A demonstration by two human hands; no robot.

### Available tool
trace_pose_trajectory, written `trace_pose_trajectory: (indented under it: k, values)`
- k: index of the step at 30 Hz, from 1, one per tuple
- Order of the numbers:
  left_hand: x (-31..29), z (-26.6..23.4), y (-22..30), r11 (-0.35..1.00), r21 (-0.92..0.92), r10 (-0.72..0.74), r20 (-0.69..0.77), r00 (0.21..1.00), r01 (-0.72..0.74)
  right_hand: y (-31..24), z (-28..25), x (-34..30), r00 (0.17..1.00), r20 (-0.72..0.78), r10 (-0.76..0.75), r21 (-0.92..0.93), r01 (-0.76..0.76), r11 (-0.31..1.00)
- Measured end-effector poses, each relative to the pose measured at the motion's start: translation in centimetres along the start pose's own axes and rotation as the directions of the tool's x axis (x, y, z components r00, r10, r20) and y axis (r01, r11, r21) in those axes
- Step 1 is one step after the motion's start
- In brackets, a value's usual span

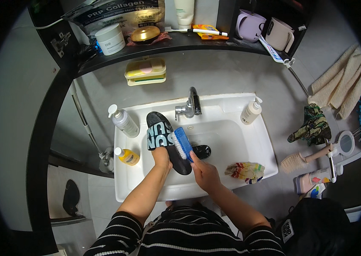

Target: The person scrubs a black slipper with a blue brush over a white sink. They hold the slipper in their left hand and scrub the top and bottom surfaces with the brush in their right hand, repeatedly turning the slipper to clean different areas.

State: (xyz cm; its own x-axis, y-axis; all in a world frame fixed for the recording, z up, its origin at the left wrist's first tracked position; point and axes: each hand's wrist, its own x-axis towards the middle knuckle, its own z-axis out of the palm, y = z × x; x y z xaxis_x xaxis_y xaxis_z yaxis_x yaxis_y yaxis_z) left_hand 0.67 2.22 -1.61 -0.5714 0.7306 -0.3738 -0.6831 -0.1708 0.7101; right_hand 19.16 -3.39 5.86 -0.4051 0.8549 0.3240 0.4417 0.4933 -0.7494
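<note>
- My left hand [161, 157] grips the heel end of a black slide sandal [163, 138], holding it tilted over the white sink basin [231, 147], toe toward the faucet [191, 104].
- My right hand [204, 173] clasps a blue scrub brush [183, 143], bristles pressed against the sandal's right edge.
- A second black sandal [202, 150] lies in the basin, just behind the brush.
- A multicoloured cloth [245, 170] rests on the sink's right rim.
- A yellow bottle [127, 156] stands at the left rim.
</note>
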Motion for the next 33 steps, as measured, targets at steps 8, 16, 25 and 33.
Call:
trace_pose_trajectory:
  k: [8,16,25,33]
  values:
    - [1.6,0.0,3.4,0.982,-0.001,-0.187,-0.095,0.978,0.188,3.3,-0.3,-7.7,0.988,0.138,0.071,-0.208,-0.041,0.977]
    - [-0.6,0.9,0.8,0.997,0.005,-0.081,-0.088,0.993,0.082,-0.5,0.3,-1.3,0.997,0.072,0.027,-0.403,0.005,0.915]
    - [-3.6,1.9,3.2,0.989,0.146,-0.044,0.096,0.994,0.030,4.0,-0.1,-5.2,0.989,0.106,0.101,-0.545,-0.028,0.838]
    - [-6.3,0.2,-0.2,0.882,0.441,0.031,0.301,0.953,-0.168,2.8,0.6,0.2,0.995,0.012,0.101,-0.429,-0.086,0.899]
